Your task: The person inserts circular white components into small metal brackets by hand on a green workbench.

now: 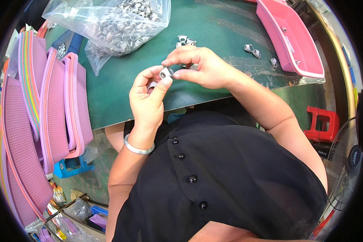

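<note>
My left hand [147,94] pinches a small silver ring [164,74] with a textured surface between thumb and fingers. A second ring [151,85] is tucked in the curl of the same hand. From the right, my right hand [201,66] closes thumb and forefinger on the pinched ring; something dark and rounded shows between those fingertips, too small to make out. Another ring [194,66] shows by the curled fingers of my right hand; whether it is held or lies on the table cannot be told. Just beyond, several rings [182,39] are heaped on the green table [213,32].
A clear plastic bag [72,18] full of similar rings lies at the far left. A pink basket [290,44] stands at the far right, with loose rings [252,50] beside it. Stacked pink and purple baskets [56,109] crowd the left. A red stool [322,124] and a fan [345,159] are at right.
</note>
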Available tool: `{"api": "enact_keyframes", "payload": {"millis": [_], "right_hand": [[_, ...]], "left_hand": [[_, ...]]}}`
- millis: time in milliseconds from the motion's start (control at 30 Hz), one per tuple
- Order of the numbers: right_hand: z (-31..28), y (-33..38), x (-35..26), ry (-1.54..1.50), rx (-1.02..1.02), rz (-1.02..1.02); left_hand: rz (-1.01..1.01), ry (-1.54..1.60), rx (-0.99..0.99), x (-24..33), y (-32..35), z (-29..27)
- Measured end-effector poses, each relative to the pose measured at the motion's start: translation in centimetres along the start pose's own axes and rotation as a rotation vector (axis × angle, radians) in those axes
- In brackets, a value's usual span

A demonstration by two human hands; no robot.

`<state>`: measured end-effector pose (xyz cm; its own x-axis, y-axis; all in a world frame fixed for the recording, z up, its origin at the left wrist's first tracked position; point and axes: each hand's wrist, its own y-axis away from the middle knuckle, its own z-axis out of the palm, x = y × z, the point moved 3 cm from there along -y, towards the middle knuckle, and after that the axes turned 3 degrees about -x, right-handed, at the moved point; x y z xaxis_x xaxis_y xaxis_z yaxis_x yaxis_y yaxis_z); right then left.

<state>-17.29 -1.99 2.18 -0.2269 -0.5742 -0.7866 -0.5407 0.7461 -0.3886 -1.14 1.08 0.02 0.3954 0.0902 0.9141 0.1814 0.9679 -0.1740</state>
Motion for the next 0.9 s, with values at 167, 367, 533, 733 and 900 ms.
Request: {"api": "enact_keyframes", "payload": {"millis": [167, 367, 533, 733, 900], "right_hand": [[0.0, 0.0, -0.1, 0.136, 0.014, -0.028], [-1.4, 0.0, 0.9, 0.312, 0.162, 0.033], [-1.7, 0.0, 1.9, 0.345, 0.218, 0.051], [-2.0, 0.1, 2.6, 0.353, 0.243, 0.063], [-2.1, 0.4, 3.2, 0.380, 0.249, 0.061]], "left_hand": [[0.038, -0.116, 0.050, -0.2, 0.0, -0.1], [-0.396, 0.329, 0.225, -0.4, -1.2, -1.3], [-0.415, -0.060, 0.066, -0.9, -3.9, -2.1], [0.003, -1.189, -0.290, -1.1, -7.8, -0.7], [0.079, -1.310, -0.353, -1.4, -8.2, -0.7]]}}
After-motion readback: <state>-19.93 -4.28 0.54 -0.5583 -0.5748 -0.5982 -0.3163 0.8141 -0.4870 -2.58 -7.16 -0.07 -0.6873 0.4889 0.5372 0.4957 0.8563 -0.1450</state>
